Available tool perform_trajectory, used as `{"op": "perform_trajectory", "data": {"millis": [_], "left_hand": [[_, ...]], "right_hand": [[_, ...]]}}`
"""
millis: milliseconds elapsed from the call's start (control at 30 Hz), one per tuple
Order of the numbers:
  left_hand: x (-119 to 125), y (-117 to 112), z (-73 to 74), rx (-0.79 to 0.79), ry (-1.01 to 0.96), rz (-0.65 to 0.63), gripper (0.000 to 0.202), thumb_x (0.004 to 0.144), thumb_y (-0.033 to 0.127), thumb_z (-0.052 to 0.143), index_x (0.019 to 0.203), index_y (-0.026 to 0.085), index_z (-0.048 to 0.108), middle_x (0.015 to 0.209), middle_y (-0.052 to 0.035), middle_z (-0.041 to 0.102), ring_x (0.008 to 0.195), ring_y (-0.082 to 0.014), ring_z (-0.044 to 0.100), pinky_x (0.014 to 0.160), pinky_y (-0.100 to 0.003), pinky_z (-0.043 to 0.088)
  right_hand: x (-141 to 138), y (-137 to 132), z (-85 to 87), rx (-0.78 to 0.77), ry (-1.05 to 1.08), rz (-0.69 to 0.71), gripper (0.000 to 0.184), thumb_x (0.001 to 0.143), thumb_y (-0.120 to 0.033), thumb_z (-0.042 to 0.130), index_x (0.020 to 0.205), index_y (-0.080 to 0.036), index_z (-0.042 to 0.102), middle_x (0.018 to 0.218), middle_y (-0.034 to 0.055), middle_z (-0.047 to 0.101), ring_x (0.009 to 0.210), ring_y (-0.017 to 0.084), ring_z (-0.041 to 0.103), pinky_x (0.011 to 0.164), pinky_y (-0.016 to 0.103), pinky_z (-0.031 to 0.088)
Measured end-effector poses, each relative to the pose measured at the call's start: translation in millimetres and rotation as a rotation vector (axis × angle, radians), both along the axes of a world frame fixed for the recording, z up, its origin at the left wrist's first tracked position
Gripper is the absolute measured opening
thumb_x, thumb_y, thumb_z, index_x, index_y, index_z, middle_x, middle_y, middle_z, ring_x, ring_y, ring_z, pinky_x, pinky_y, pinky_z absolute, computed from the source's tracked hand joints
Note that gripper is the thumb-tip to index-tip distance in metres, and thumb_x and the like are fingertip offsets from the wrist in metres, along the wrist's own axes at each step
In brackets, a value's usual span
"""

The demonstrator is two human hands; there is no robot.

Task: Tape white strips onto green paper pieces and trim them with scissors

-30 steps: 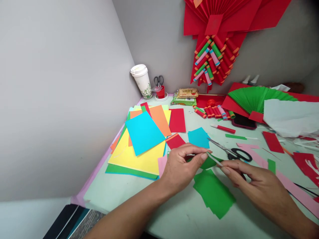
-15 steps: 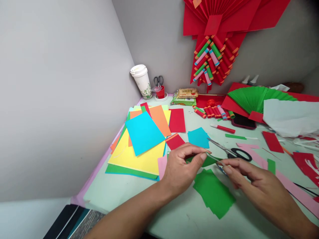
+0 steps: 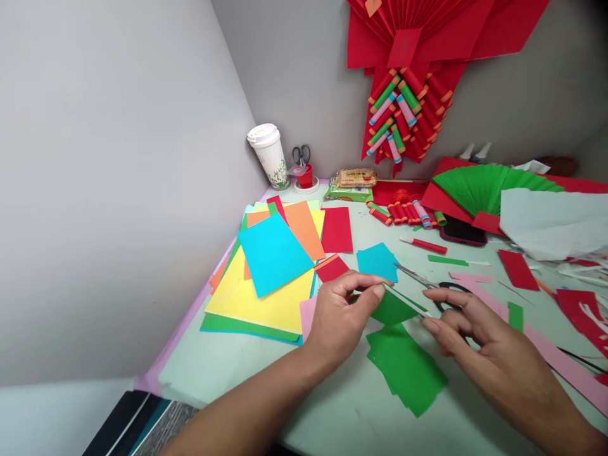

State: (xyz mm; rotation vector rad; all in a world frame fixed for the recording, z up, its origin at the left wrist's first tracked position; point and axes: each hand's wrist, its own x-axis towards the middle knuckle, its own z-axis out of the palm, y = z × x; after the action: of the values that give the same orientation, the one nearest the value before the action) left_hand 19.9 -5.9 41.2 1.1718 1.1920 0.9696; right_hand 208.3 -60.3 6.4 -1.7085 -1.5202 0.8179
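Note:
Between thumb and fingers, my left hand (image 3: 349,316) pinches a green paper piece (image 3: 393,310) by its upper left corner. A narrow white strip with a green edge runs along the side of this piece toward my right hand (image 3: 479,342). The thumb and index finger of that hand are apart, with the thumb tip close to the strip's far end; whether it touches cannot be told. Below both hands lies a small stack of green paper pieces (image 3: 408,370). Scissors (image 3: 418,277) with black handles lie just behind my right hand, which partly covers them.
Coloured sheets (image 3: 275,253) are stacked at left, with blue squares (image 3: 377,261) near the middle. Behind are a white cup (image 3: 270,155), rolled paper tubes (image 3: 403,214), a red pen (image 3: 425,246) and a phone (image 3: 463,231). Paper scraps and a pink strip (image 3: 565,367) lie at right.
My right thumb and index finger have spread apart from their pinch on the strip. The green piece has turned, so more of its face and the white strip show.

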Motion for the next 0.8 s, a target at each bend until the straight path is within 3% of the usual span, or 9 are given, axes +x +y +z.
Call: {"op": "perform_trajectory", "data": {"millis": [333, 700, 800], "left_hand": [[0.3, 2.0, -4.2, -0.051, -0.061, 0.004, 0.022, 0.079, 0.038, 0.073, 0.088, 0.018, 0.078, 0.091, -0.0061, 0.076, 0.068, -0.0147, 0.062, 0.050, -0.021, 0.043], [-0.5, 2.2, -8.1, -0.051, -0.113, -0.008, 0.019, 0.078, 0.036, 0.075, 0.086, 0.019, 0.078, 0.087, -0.0051, 0.076, 0.069, -0.0136, 0.062, 0.052, -0.020, 0.044], [-0.4, 2.8, -7.8, -0.049, -0.114, -0.009, 0.019, 0.079, 0.036, 0.075, 0.086, 0.019, 0.078, 0.087, -0.0051, 0.076, 0.070, -0.0141, 0.062, 0.053, -0.020, 0.044]], "right_hand": [[0.5, -0.4, 5.6, 0.015, -0.062, -0.009, 0.041, 0.091, -0.055, 0.051, 0.112, -0.025, 0.070, 0.060, -0.0028, 0.056, 0.057, 0.017, 0.058, 0.053, 0.023, 0.047], [12.4, 4.8, 3.0, 0.009, -0.101, 0.085, 0.041, 0.090, -0.057, 0.053, 0.108, -0.025, 0.073, 0.058, -0.0024, 0.064, 0.053, 0.016, 0.063, 0.049, 0.022, 0.051], [9.0, 3.1, 5.3, 0.014, -0.105, 0.045, 0.041, 0.091, -0.058, 0.052, 0.107, -0.026, 0.072, 0.060, -0.0017, 0.064, 0.054, 0.016, 0.062, 0.050, 0.022, 0.051]]}}
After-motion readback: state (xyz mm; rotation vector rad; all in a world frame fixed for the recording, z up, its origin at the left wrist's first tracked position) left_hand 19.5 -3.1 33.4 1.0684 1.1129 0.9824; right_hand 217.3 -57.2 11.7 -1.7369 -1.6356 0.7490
